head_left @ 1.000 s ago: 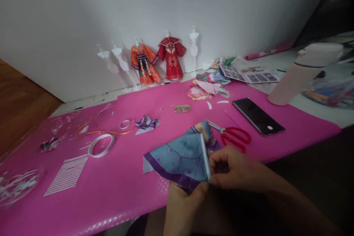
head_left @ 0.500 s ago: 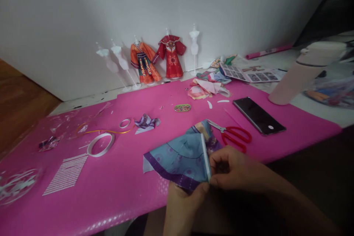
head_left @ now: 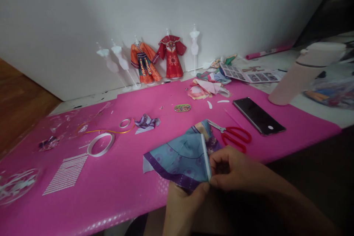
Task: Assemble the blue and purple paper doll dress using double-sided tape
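Note:
A blue fabric piece with a purple border lies over the near table edge, and a white strip runs along its right side. My left hand grips the lower border, thumb on top and the other fingers hidden under the cloth. At the strip's lower end, my right hand is closed in a pinch at the fabric's corner. Patterned cloth shows beneath, beside the red-handled scissors.
White tape rolls, the larger one at left, lie near a sheet of white strips. A phone and a pale bottle stand right. Doll-size mannequins, two wearing robes, line the wall.

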Available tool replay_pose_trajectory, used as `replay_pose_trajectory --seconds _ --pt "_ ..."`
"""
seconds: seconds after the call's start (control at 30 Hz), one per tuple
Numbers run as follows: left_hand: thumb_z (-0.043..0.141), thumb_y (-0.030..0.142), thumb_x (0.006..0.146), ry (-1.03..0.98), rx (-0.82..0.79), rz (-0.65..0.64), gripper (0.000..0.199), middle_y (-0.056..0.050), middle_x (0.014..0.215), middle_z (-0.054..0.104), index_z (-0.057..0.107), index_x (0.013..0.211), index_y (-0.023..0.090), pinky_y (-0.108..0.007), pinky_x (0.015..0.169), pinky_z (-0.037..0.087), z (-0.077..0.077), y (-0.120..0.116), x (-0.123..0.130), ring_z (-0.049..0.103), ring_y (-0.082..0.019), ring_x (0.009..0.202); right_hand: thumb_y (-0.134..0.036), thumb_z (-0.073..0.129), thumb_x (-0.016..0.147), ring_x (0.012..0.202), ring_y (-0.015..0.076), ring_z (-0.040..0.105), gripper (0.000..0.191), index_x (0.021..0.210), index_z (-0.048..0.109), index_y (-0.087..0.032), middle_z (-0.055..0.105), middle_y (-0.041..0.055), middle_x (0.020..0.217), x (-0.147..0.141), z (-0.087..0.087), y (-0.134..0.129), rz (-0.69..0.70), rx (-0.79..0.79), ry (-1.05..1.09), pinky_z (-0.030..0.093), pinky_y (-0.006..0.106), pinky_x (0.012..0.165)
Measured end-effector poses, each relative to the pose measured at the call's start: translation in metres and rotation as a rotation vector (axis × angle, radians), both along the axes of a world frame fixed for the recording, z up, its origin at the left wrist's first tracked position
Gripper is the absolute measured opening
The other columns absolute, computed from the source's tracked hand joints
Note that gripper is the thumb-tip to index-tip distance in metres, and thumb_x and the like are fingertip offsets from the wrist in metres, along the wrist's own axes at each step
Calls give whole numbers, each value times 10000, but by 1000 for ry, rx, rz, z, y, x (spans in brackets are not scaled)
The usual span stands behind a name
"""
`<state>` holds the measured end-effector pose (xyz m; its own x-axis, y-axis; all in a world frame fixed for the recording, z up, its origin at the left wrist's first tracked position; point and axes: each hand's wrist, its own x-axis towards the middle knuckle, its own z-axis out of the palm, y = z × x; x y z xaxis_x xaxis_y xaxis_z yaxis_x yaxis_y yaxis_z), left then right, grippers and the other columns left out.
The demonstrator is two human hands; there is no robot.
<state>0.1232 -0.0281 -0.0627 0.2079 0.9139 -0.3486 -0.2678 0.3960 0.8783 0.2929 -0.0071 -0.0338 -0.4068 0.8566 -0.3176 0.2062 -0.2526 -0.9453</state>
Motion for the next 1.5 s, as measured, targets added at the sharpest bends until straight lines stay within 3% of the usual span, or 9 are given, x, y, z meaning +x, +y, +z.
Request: replay_pose_trajectory --seconds 0.3,0.57,0.67,0.73,0.83,0.9,1.07,1.5 --pt "851 369 593 41 86 37 425 -100 951 765 745 952 169 -433 884 530 -6 1 -3 681 -329 980 -222 698 698 519 78 458 99 681 618 -167 544 -54 573 -1 3 0 2 -25 24 315 197 483" --pt "833 364 618 56 136 -7 360 -94 900 767 754 902 158 -406 847 534 -13 8 -9 693 -299 897 -309 726 715 572 95 511 175 725 619 -171 569 -39 625 0 -4 2 -11 -56 89 370 206 507" --pt "834 345 618 63 126 42 373 -94 899 771 756 927 151 -413 863 531 -15 10 -11 694 -300 899 -278 706 733 569 97 485 147 723 587 -193 531 -56 607 3 4 -2 -153 83 -39 355 209 500" --pt "833 333 620 71 125 71 367 -96 902 773 758 927 147 -417 880 527 -15 9 -10 693 -305 918 -194 671 739 562 95 476 84 711 593 -205 527 -59 607 2 13 -8 -235 264 -187 346 211 496" --pt "829 314 630 70 119 99 345 -101 936 775 761 923 147 -418 897 525 -12 6 -6 689 -310 953 -118 625 756 610 98 539 111 722 652 -219 608 -37 702 -2 24 -19 -192 552 -362 384 217 536" --pt "826 304 638 68 110 108 320 -102 935 777 762 909 147 -411 891 529 -9 4 -4 691 -305 949 -110 594 793 667 110 581 158 763 692 -230 647 -21 776 -6 27 -24 -130 662 -454 407 229 575" --pt "837 284 622 85 107 112 288 -93 892 780 766 864 145 -394 852 551 -5 3 -3 703 -292 902 -135 570 844 706 142 610 193 846 733 -239 674 -3 822 -11 23 -31 -38 702 -621 414 267 605" --pt "774 251 670 189 208 66 316 -97 974 774 748 972 161 -398 861 552 -4 6 -8 699 -308 965 -123 556 842 683 137 604 197 794 726 -211 671 0 784 -13 19 -30 -29 693 -644 396 264 588"
